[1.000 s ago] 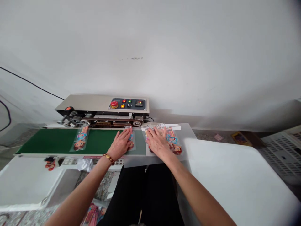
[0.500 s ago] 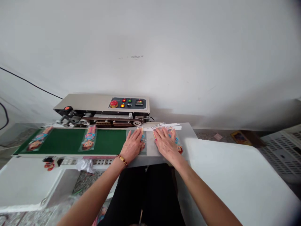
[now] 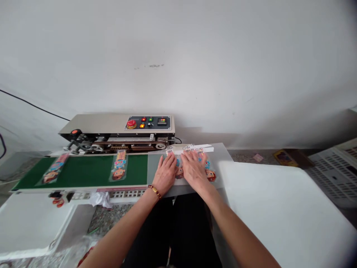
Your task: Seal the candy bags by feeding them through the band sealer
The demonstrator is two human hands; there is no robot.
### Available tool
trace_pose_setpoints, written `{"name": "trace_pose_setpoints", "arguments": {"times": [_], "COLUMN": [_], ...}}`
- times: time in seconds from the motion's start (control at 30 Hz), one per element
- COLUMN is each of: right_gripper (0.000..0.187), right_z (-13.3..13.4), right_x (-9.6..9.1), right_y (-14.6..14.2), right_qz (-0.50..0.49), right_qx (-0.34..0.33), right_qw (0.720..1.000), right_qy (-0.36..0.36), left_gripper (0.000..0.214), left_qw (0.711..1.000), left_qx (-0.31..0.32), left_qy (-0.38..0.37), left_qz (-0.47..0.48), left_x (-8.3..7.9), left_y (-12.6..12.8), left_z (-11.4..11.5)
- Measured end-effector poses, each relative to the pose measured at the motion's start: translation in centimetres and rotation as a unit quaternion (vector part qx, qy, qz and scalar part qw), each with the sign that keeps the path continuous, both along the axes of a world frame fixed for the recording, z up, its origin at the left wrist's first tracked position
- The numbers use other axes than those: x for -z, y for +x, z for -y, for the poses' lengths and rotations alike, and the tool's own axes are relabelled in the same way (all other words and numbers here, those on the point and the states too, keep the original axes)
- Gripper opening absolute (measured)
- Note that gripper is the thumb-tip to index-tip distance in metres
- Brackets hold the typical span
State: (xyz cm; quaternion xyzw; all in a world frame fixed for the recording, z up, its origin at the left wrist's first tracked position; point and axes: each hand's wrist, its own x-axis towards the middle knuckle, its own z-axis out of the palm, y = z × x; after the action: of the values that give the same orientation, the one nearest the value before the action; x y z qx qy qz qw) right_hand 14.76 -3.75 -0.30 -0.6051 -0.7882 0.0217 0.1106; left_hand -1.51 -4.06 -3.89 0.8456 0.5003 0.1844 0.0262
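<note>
My left hand (image 3: pixel 166 173) lies flat with fingers stretched on a clear cartoon-printed packet at the right end of the grey feed plate (image 3: pixel 220 156). Beside it, my right hand (image 3: pixel 193 168) rests flat on a fanned stack of the same packets (image 3: pixel 209 174). The two hands almost touch. Two more packets ride the green conveyor belt (image 3: pixel 83 171): one (image 3: pixel 119 170) mid-belt, one (image 3: pixel 52 173) near its left end. The band sealer (image 3: pixel 117 130), with a red button and lit panel, stands behind the belt.
A white table surface (image 3: pixel 279 208) spreads to the right, another white surface (image 3: pixel 28 223) at lower left. A white slatted crate (image 3: pixel 334 171) sits far right. A black cable (image 3: pixel 33 106) runs along the wall. Crumpled plastic (image 3: pixel 99 197) hangs under the conveyor.
The view shifted, so everything sits further right. Both hands drew together over the packet stack. The packets on the belt travelled left, and a second one now shows near the belt's left end.
</note>
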Motion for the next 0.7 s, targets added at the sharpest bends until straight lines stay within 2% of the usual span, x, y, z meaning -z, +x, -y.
{"name": "trace_pose_setpoints", "arguments": {"times": [0.07,0.17,0.23,0.33,0.4,0.47,0.5,0.57,0.6,0.7], "right_gripper": [0.049,0.052,0.051,0.048,0.046,0.044,0.044,0.044,0.044,0.043], "right_z": [0.5,0.9,1.0,1.0,0.9,0.9,0.8,0.6,0.5,0.0], "right_x": [0.2,0.9,1.3,1.6,1.7,1.8,1.8,1.6,1.5,1.0], "right_y": [2.1,3.6,3.2,1.6,0.4,-0.6,-1.1,-2.0,-2.4,-3.2], "right_qz": [0.019,0.043,0.048,0.041,0.031,0.019,0.014,0.003,-0.001,-0.006], "right_qx": [0.025,0.026,0.01,-0.001,0.004,0.006,0.005,0.002,0.0,-0.005], "right_qw": [0.999,0.999,0.999,0.999,0.999,0.999,0.999,1.0,1.0,1.0], "right_qy": [0.008,0.006,0.007,0.019,0.028,0.031,0.031,0.027,0.024,0.008], "left_gripper": [0.043,0.043,0.044,0.045,0.044,0.04,0.038,0.035,0.035,0.038], "left_qw": [1.0,0.999,0.997,0.996,0.997,0.998,0.998,0.997,0.998,1.0], "left_qx": [0.0,0.038,0.068,0.075,0.058,0.012,-0.015,-0.052,-0.053,0.0], "left_qy": [-0.01,-0.026,-0.036,-0.046,-0.041,-0.013,0.007,0.034,0.039,0.016], "left_qz": [-0.005,-0.004,0.001,-0.005,-0.029,-0.056,-0.06,-0.041,-0.024,0.006], "left_x": [0.2,0.5,0.7,0.6,0.2,-0.4,-0.7,-1.3,-1.4,-1.1], "left_y": [-0.5,-3.9,-7.1,-12.0,-14.7,-16.1,-16.0,-14.2,-12.5,-6.3], "left_z": [-0.6,-1.5,-2.0,-2.4,-2.2,-1.8,-1.5,-0.9,-0.6,-0.3]}}
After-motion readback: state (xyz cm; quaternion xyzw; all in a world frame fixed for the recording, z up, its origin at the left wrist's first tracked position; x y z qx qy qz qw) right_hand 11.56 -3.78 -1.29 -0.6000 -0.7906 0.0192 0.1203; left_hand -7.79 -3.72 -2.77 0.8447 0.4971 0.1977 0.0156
